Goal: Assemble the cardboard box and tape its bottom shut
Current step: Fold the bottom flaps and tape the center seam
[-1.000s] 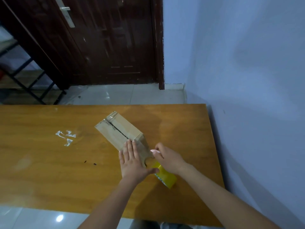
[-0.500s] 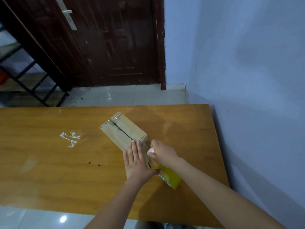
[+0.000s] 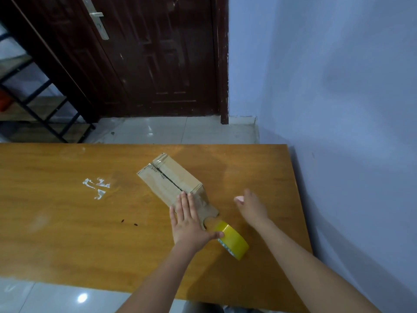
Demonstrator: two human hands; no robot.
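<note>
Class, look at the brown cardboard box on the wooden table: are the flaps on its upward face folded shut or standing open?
Folded shut. The brown cardboard box's two flaps lie flat, meeting at a dark centre seam, with the left hand pressing flat on its near end.

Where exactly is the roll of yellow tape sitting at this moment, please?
In the head view, the yellow tape roll stands on edge on the wooden table, just right of the left hand, near the cardboard box.

Stood in a pale blue-walled corner (image 3: pixel 327 75); faced a dark wooden door (image 3: pixel 158 55) with metal handle (image 3: pixel 97 19); showed glossy pale floor tiles (image 3: pixel 180 131), a black metal rack (image 3: pixel 33 102) at left, an orange-brown desk (image 3: pixel 67 222).
</note>
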